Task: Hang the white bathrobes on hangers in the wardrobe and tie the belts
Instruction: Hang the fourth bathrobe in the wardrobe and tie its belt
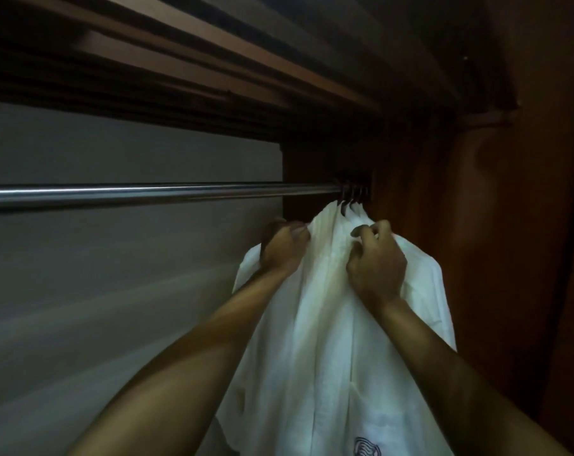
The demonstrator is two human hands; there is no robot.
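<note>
Head view, nearest first: two bare forearms rise from the bottom of the frame toward the centre. Between them hangs a white bathrobe (pixel 315 340), filling the lower centre and right, with a dark emblem (pixel 366 447) printed near the bottom edge. The left hand (pixel 284 246) grips the cloth at the robe's left shoulder, fingers curled into it. The right hand (pixel 376 261) pinches a fold near the collar, just right of centre. The hands are apart, each clamped on cloth, with the collar between them.

Behind the hands, hanger hooks (pixel 353 194) sit bunched together on the rail (pixel 147 192), which runs from the left edge to the centre. More white cloth shows behind the front robe, so several robes seem to hang there, pressed close. Farther back are the pale rear wall at left and the brown wardrobe side (pixel 525 192) at right. No belt is visible.

The cloth looks thin, soft and limp; it drapes in long folds and probably weighs little. It should bunch and slide off a hanger readily, so the sensible hold is at the shoulders or collar, where the hanger gives support underneath. Pulling lower down would likely drag one side off. The belt is likely to be just as floppy.
</note>
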